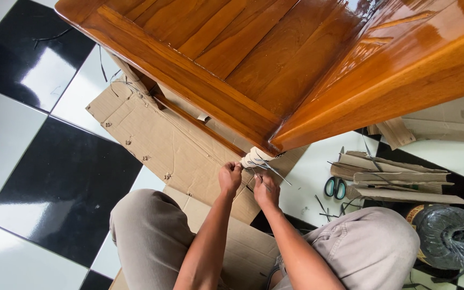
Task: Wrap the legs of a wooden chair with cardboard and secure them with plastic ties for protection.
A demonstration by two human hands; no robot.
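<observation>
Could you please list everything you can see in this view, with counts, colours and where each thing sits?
wooden furniture piece: one, glossy orange-brown, upper half of the view, over the floor
wrapped leg: one, whitish wrapping, under the furniture's corner, at the hands
cardboard sheets: several, brown, flat on the floor under the furniture
folded cardboard strips: a stack, brown, right of the hands
scissors: one pair, teal handles, on the floor beside the strips
strap roll: one, black, in clear film, lower right
strap offcuts: several, dark, scattered on the floor
floor tiles: black and white, left side
left hand: one, gripping the wrapped leg
right hand: one, pinching a thin strap at the leg
</observation>
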